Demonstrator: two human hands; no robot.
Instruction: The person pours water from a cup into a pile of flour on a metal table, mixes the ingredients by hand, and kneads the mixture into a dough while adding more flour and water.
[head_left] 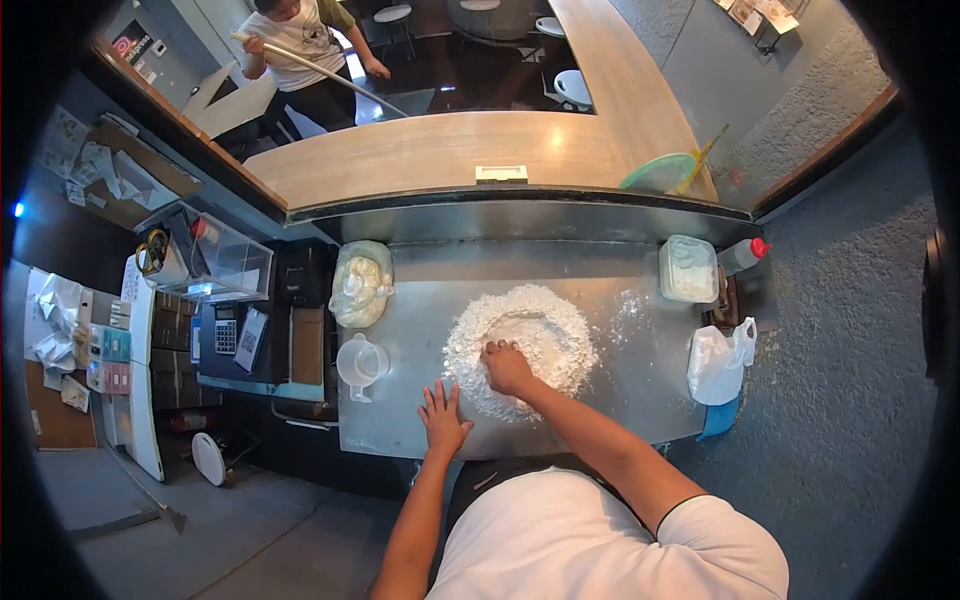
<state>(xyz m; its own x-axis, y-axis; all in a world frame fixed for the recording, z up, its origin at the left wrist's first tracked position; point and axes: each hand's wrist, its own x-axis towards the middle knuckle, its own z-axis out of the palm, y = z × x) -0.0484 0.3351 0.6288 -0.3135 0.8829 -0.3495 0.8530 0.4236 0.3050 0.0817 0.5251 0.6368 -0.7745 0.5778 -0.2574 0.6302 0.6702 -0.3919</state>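
A wide ring of white flour (560, 375) lies on the metal worktable (420, 300), with a hollow in its middle. My right hand (508, 370) reaches into the left side of the hollow, its fingers bent down and slightly apart, the tips touching the flour. Flat on the table, left of the flour, rests my left hand (443, 420) with fingers spread and nothing in it. Close to that hand stands a clear measuring jug (360, 365). Behind the jug sits a tied plastic bag (361, 285) with pale contents.
At the table's right are a clear tub of white powder (688, 270), a red-capped bottle (742, 256) and a white plastic bag (716, 362). Beyond the raised back edge runs a wooden counter (450, 140). A person (300, 50) holds a long pole there. A calculator (226, 335) lies left.
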